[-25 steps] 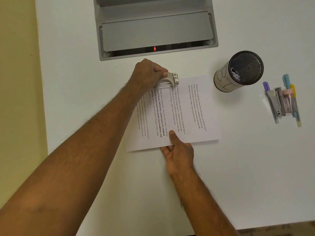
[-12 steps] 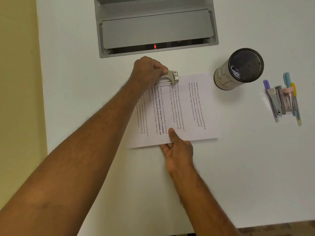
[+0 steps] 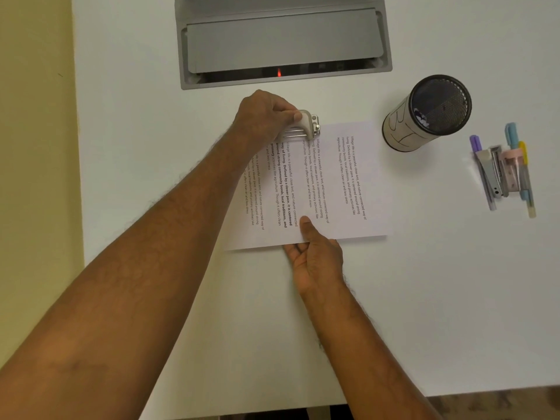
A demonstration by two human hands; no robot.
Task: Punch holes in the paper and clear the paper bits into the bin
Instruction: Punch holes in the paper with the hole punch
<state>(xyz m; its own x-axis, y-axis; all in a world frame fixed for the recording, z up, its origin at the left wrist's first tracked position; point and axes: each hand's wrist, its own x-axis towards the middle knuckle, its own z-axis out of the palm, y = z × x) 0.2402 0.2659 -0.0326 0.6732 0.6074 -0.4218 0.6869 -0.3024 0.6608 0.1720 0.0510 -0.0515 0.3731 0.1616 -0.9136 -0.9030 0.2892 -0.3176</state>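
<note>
A printed sheet of paper (image 3: 339,189) lies on the white desk (image 3: 424,298). A small metal hole punch (image 3: 306,125) sits over the sheet's far edge, and my left hand (image 3: 266,116) is closed on it from the left. My right hand (image 3: 315,256) pinches the sheet's near edge, thumb on top and fingers underneath. A cylindrical mesh bin (image 3: 427,113) with a white paper wrap lies tilted to the right of the sheet, its dark mouth facing me. I cannot tell whether any paper bits lie on the desk.
A grey cable tray with a hinged lid (image 3: 281,43) and a small red light is set into the desk just beyond the punch. Several pens, a stapler and a nail clipper (image 3: 503,171) lie at the far right. The desk's left edge meets a yellow wall (image 3: 33,147).
Both hands hold the same grips. The view has shifted slightly; the paper and punch stay in place.
</note>
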